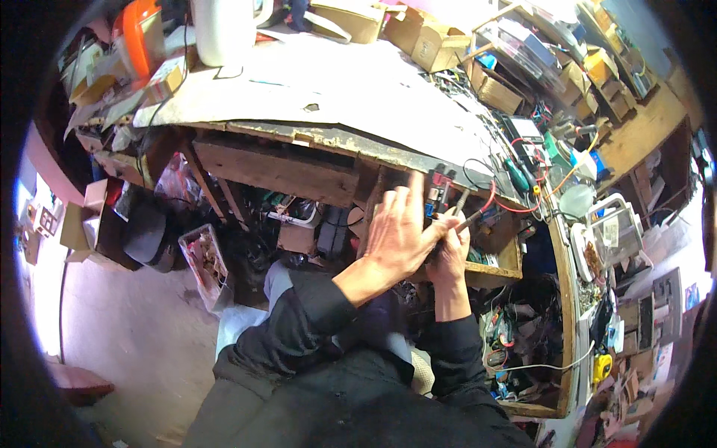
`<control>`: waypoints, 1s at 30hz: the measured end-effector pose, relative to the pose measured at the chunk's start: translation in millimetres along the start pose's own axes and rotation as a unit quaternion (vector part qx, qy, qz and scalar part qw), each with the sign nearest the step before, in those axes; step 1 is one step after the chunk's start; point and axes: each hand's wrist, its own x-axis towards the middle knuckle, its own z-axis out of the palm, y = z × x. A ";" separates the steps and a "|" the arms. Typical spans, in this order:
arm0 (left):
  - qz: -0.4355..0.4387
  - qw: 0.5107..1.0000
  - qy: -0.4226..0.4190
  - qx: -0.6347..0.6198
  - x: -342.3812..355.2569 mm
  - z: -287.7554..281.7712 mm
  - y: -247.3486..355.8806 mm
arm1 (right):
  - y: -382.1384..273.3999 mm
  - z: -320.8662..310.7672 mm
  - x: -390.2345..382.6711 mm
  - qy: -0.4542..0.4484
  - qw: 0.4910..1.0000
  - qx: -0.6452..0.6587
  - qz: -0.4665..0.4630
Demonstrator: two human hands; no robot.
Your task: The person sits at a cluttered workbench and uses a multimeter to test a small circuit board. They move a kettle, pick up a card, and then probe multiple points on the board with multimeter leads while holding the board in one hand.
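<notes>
"Head view: what's held, and how?"

"The left hand has nearly straight fingers; I can't tell whether it grips anything. The right hand curls around a slim, dark, pen-like probe."

"Doing it well?"

"I'd steady the small red-and-black part, just beyond the fingers, by the front edge of the white-topped wooden desk, and keep the thin red cable slack."
</notes>
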 end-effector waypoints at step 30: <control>0.259 0.933 -0.214 0.125 -105.4 -268.0 270.7 | -4.2 -11.7 23.0 -0.027 0.995 0.068 0.066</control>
